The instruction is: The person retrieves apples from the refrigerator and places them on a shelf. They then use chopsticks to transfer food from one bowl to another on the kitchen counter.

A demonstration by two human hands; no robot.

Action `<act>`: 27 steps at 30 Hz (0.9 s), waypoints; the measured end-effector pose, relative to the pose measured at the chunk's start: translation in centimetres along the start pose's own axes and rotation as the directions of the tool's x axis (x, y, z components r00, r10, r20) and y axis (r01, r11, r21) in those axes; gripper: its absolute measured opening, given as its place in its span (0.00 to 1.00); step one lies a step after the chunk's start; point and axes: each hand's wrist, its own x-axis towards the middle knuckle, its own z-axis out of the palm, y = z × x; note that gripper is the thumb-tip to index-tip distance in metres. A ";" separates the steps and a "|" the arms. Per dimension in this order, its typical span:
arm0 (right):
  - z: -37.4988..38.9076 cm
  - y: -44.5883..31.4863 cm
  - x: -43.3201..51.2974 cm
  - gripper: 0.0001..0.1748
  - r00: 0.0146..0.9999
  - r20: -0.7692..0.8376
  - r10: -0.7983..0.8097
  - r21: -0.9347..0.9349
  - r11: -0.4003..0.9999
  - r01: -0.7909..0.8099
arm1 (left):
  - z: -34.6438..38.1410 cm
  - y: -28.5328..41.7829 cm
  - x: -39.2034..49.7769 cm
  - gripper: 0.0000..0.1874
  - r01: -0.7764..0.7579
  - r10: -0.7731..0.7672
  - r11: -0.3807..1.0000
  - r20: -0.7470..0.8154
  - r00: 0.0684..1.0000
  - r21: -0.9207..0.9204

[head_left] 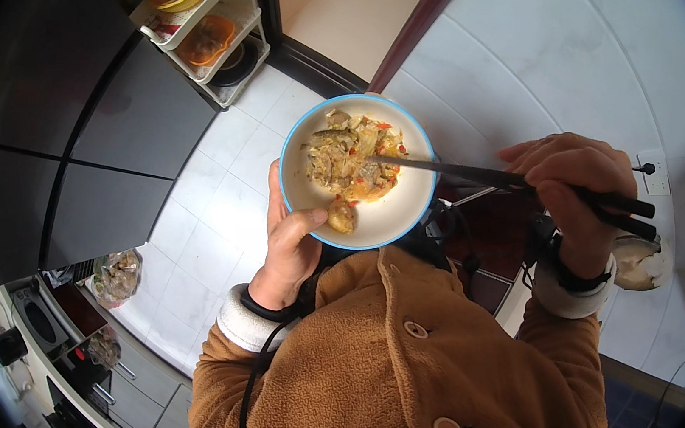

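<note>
My left hand point(294, 239) holds a white bowl with a blue rim point(421, 204) from its left side, the thumb over the edge. Inside lies mixed cooked food point(354, 155) with red pepper pieces, and a separate browned piece of food point(341, 215) rests near my thumb. A pair of dark chopsticks point(472, 170) is gripped in my right hand point(575, 176), to the right of the bowl. Their tips lie close together at the middle of the food; whether they pinch any of it I cannot tell.
A white tiered rack point(221, 62) with baskets stands beyond the bowl, beside a doorway point(325, 75). Dark cabinet doors point(113, 178) are at the left. A filled plastic bag point(117, 277) sits on the tiled floor, near a kitchen counter point(77, 400). A tiled wall point(552, 40) rises at the right.
</note>
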 end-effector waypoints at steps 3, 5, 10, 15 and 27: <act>0.3 -0.3 -0.6 0.06 0.997 -0.082 0.016 -0.050 0.999 -0.020 | -0.2 0.0 -0.1 0.39 -0.001 0.001 1.000 0.011 1.000 0.008; 0.5 -0.5 -1.1 0.06 0.994 -0.110 0.014 -0.049 0.999 -0.020 | -0.4 -0.1 -0.2 0.39 -0.006 0.006 1.000 0.032 0.999 0.008; 1.1 -0.8 -1.4 0.08 0.981 -0.180 0.071 0.020 0.997 -0.069 | -1.3 0.1 -0.1 0.40 0.060 -0.059 0.997 0.023 0.998 -0.050; 1.9 -0.9 -1.7 0.09 0.982 -0.188 -0.013 -0.018 1.000 0.010 | -1.7 -0.2 -0.4 0.43 0.084 -0.081 0.992 0.036 0.996 -0.092; 2.0 -0.4 -2.2 0.10 0.998 -0.015 -0.054 0.060 0.997 0.054 | -2.0 -0.5 -1.2 0.44 0.113 -0.103 0.990 0.108 0.989 -0.090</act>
